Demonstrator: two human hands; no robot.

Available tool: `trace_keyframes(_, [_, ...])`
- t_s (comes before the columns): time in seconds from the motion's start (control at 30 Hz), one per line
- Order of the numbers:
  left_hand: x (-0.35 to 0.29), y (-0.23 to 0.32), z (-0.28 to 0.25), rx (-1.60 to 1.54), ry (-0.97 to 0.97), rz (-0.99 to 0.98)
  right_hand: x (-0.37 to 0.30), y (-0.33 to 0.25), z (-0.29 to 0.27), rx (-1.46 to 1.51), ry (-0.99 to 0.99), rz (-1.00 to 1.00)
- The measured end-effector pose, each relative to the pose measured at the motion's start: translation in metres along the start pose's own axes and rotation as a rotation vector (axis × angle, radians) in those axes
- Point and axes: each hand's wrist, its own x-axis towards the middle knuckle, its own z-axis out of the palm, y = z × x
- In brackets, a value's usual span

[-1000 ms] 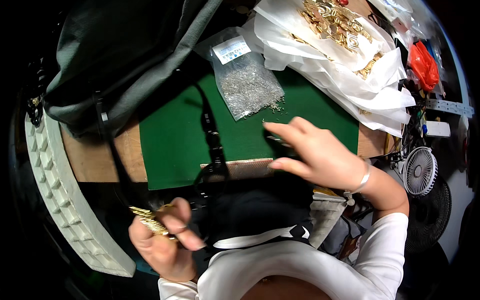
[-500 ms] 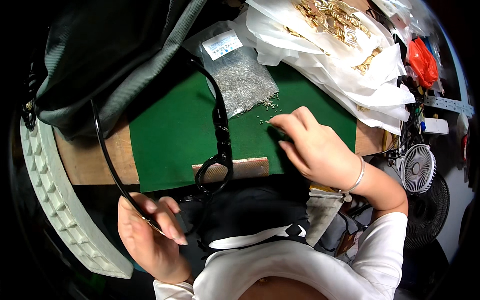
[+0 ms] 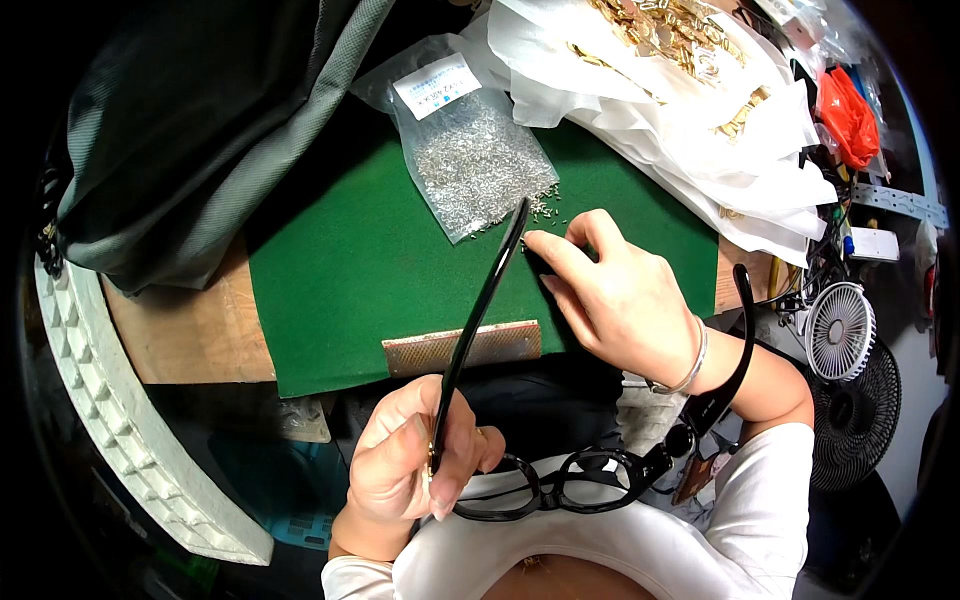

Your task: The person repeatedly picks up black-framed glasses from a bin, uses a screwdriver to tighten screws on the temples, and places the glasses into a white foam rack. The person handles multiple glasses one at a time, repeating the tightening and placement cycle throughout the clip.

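Note:
A pair of black glasses (image 3: pixel 630 478) is in my left hand (image 3: pixel 420 450), its thumb and fingers closed around one temple near the hinge. That temple slants up over the green mat, its tip beside my right index finger. The lenses' rims and the other temple stretch to the right, in front of my body and right forearm. My right hand (image 3: pixel 625 290) is over the mat with index finger and thumb apart; the index tip is at a few tiny metal screws (image 3: pixel 545 207). These lie at the lower corner of a clear plastic bag (image 3: pixel 470 160) full of small silvery pieces.
White paper (image 3: pixel 680 165) bearing gold-coloured metal pieces (image 3: pixel 690 45) covers the far right. A dark bag (image 3: pixel 200 130) stands at far left. A textured strip (image 3: pixel 460 347) lies along the near edge of the green mat (image 3: pixel 330 290). A small white fan (image 3: pixel 840 330) stands at right.
My left hand has moved right and turned the glasses, swinging the held temple over the mat and the rims toward my right arm. My right hand has shifted slightly left.

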Motion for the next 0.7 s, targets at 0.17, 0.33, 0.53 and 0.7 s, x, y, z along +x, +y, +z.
trace_keyframes(0.17, [0.001, 0.006, -0.003, 0.027, 0.003, 0.011, -0.002, 0.000, 0.002, -0.141, -0.013, -0.040])
trace_keyframes(0.33, [-0.001, 0.006, -0.005, 0.029, 0.046, -0.012, -0.003, -0.007, 0.011, -0.458, -0.015, -0.142])
trace_keyframes(0.53, [0.002, 0.005, -0.019, -0.195, 0.117, -0.067, 0.002, -0.019, -0.029, 1.013, -0.580, 0.182])
trace_keyframes(0.7, [0.007, 0.003, -0.024, -0.152, -0.001, -0.095, 0.016, -0.042, -0.040, 1.585, -0.910, 0.425])
